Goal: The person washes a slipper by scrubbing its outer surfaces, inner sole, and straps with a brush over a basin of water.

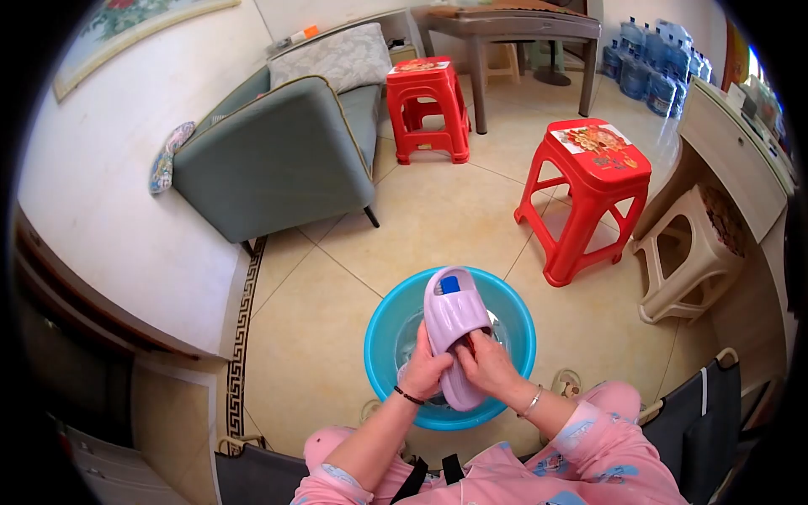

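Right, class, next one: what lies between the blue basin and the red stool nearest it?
Only bare tiled floor: the head view shows nothing standing between the blue basin and the red stool.

Your forearms (380, 444) reach forward and converge. Your left hand (426, 367) curls, thumb uppermost; your right hand (490, 365) angles inward, fingertips hidden.

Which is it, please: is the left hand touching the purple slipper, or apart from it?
Touching. The head view shows the left hand holding the purple slipper by its side, thumb against it.
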{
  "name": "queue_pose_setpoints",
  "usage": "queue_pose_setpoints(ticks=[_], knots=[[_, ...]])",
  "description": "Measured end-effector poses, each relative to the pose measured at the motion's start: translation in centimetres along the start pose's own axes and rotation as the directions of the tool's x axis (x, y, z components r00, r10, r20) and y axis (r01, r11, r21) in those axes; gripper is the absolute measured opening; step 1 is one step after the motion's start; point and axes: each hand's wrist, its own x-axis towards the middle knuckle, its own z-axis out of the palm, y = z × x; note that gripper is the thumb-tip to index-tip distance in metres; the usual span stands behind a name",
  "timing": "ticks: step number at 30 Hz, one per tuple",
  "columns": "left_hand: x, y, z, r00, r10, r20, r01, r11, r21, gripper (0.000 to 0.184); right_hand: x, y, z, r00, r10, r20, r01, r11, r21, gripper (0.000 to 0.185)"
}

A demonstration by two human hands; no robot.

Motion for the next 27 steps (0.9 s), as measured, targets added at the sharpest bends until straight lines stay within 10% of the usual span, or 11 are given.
queue_pose_setpoints(ticks=[9, 15, 23, 27], knots=[[0.7, 0.3, -1.1, 0.999, -0.023, 0.037, 0.030, 0.979, -0.202, 0.085, -1.5, -1.7, -0.3, 0.991, 0.128, -0.029, -0.125, 0.986, 0.106, 0.049], [-0.1, -0.9, 0.5, 0.997, 0.064, 0.046, -0.066, 0.997, 0.049, 0.087, -0.3, -0.2, -0.1, 0.976, 0.195, -0.096, -0.195, 0.981, 0.007, 0.039], [0.3, 1.8, -1.8, 0.998, -0.015, -0.053, 0.009, 0.993, -0.118, 0.089, -2.6, -2.7, -1.0, 0.991, 0.035, 0.128, -0.031, 0.999, -0.039, 0.044], [0.2, -0.3, -0.1, 0.999, 0.005, -0.036, -0.009, 0.992, -0.128, 0.094, -1.1, -1.3, -0.1, 0.998, -0.003, -0.068, -0.006, 0.991, -0.133, 0.040]])
